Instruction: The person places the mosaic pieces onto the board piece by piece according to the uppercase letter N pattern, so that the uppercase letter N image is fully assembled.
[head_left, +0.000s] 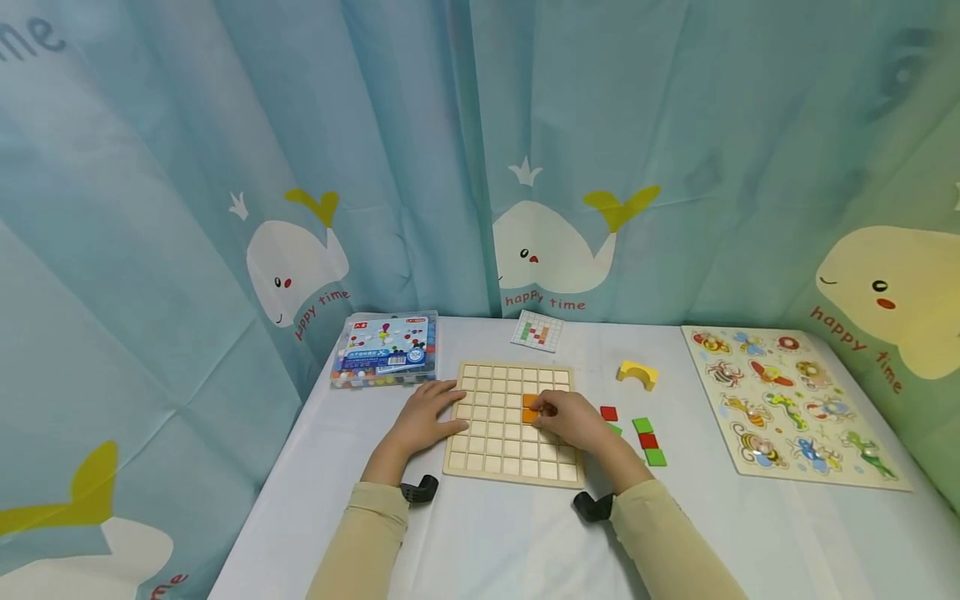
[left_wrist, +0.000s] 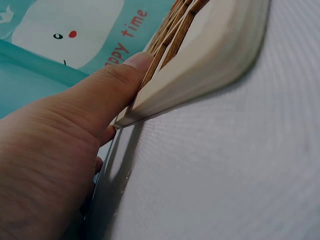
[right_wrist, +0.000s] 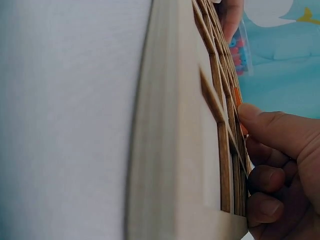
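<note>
A wooden grid board (head_left: 491, 446) with square cells lies on the white table. My left hand (head_left: 422, 419) rests at its left side, fingers and thumb spread along the edge. The left wrist view shows the thumb (left_wrist: 135, 62) lying on the board's rim. Over the right half of the grid, my right hand (head_left: 573, 419) pinches an orange square tile (head_left: 529, 415) at the cells. Just behind it, another orange tile (head_left: 529, 400) sits in the grid. In the right wrist view the thumb (right_wrist: 250, 112) touches orange, with the other fingers curled below.
Right of the board lie several loose tiles, including a red tile (head_left: 608, 413) and a green tile (head_left: 656, 457). Behind stand a pattern card (head_left: 537, 331) and a yellow arch block (head_left: 638, 374). A bead box (head_left: 386, 350) is at left, an insect puzzle board (head_left: 795, 408) at right.
</note>
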